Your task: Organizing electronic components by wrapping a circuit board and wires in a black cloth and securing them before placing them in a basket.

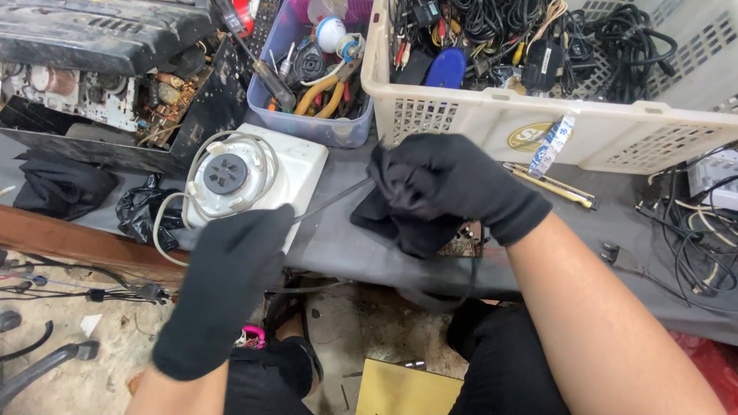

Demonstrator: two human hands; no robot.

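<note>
The left hand [231,269], in a black glove, reaches forward from the lower left with its back to the camera, fingers curled down and closed on a thin grey cord [330,201]. The right hand [450,184], also gloved in black, comes in from the lower right along a bare forearm; its fingers are bunched together, pinching a black cloth [403,227] around the same cord. The cord runs taut between the two hands, rising slightly toward the right one, over the grey surface [338,246]. It looks slim, dark grey and a little shiny. More of it loops below the surface edge near the person's knees.

Just beyond the left hand stands a white appliance base [254,173] with a round grey coupling on top and pale cord wound around it. Farther back sit a blue tub [311,127] of pliers and tools, a cream basket [538,127] full of black cables, and to the left a dirty opened device [100,84].
</note>
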